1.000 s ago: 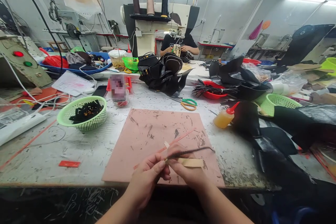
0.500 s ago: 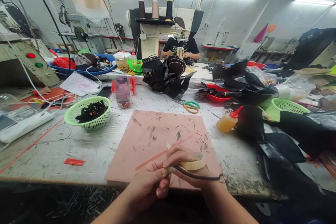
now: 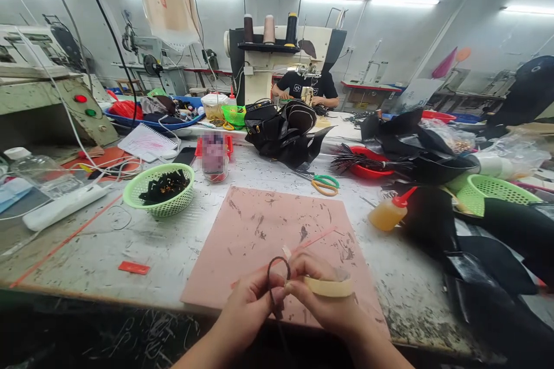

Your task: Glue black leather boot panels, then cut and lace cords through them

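Note:
My left hand (image 3: 249, 302) is closed, thumb and fingers pinching a dark braided cord (image 3: 277, 259). The cord stands up in a small loop between both hands, and a tail seems to hang below, blurred. My right hand (image 3: 326, 300) pinches the other side of the loop. A roll of cream masking tape (image 3: 331, 287) is also held in my right hand, with a short pale end (image 3: 286, 251) sticking out past the fingers. Beneath the hands lies a pink board (image 3: 264, 213) with dark scuffs and a thin red strip (image 3: 322, 236).
A green basket (image 3: 130, 196) of black pieces stands left, near a red tag (image 3: 134, 267). Scissors (image 3: 325, 185), a glue bottle (image 3: 387, 214) and black material (image 3: 426, 225) lie right. A co-worker (image 3: 320, 86) sits at a sewing machine behind black bags (image 3: 281, 138).
The cord lay stretched along my right hand; now it is bent into an upright loop between both hands. My right hand has turned. The camera view has shifted slightly.

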A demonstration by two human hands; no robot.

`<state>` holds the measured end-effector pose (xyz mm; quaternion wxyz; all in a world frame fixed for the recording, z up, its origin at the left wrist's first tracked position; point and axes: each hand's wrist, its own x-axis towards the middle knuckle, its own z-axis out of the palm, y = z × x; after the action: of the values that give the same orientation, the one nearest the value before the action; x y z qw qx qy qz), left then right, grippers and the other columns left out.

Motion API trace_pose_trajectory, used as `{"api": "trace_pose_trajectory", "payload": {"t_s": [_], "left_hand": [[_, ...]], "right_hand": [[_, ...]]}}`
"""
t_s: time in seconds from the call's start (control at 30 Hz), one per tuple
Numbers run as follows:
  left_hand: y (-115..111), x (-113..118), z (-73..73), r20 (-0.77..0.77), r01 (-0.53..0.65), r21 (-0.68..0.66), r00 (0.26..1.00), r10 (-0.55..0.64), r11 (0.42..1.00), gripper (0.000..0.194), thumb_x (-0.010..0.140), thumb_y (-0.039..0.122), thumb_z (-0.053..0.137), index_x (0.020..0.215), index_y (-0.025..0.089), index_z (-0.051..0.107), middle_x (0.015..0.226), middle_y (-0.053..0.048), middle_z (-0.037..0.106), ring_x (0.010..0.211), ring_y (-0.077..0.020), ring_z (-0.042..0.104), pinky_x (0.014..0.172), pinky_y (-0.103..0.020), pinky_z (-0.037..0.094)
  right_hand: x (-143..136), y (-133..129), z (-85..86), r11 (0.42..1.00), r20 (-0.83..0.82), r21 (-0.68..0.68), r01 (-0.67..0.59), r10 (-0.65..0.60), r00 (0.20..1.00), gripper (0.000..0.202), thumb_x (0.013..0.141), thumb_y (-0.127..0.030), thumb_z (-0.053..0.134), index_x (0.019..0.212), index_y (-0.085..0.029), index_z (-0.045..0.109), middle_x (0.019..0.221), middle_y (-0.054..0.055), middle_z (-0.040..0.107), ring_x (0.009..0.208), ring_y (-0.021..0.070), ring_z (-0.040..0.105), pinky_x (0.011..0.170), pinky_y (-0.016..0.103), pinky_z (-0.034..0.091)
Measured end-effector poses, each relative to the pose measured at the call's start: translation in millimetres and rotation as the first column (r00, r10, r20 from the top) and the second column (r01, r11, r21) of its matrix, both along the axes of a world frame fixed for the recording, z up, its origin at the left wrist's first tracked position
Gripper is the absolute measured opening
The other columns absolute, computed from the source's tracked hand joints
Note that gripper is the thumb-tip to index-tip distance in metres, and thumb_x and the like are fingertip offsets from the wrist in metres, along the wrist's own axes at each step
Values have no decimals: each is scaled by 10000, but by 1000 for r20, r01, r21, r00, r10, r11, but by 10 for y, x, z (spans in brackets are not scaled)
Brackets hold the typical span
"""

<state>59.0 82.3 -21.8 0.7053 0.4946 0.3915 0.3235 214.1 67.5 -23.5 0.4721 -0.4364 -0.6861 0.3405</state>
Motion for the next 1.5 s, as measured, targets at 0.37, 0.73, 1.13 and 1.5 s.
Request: {"api": "trace_pose_trajectory", "payload": {"t_s": [0.37,0.73,1.13,1.5], "left_hand": [[-1,-336,-123,-25,117,-350,991,-135,929,152,534,211,724,527,151,585,470,37,518,392,-62,391,402,-184,259],[470,-333,-306,-86,-268,-315,964,253,911,354,538,402,741,534,119,528,477,52,478,313,23,235,353,-141,131],[356,-415,-229,-185,-382,-132,916,356,915,282,558,388,686,669,135,626,492,47,515,331,-29,350,361,-176,226],[407,-515,-86,-117,-436,-117,898,424,892,285,546,371,701,671,124,633,479,60,494,330,-16,346,350,-156,222]], "right_hand": [[575,381,-123,950,659,295,-101,-125,742,181,815,-168,448,754,-218,611,768,59,629,753,198,543,662,336,422],[545,1226,-120,988,820,-100,118,14,572,195,695,-343,620,571,-193,599,679,29,618,678,164,555,574,244,374],[1305,2000,-327,795,942,-61,603,-154,299,320,864,-282,503,1163,-169,490,1095,82,562,935,196,569,796,394,470],[643,649,-61,945,566,-311,96,103,818,509,770,-365,465,1249,-208,396,1022,73,617,881,230,585,756,308,444]]}}
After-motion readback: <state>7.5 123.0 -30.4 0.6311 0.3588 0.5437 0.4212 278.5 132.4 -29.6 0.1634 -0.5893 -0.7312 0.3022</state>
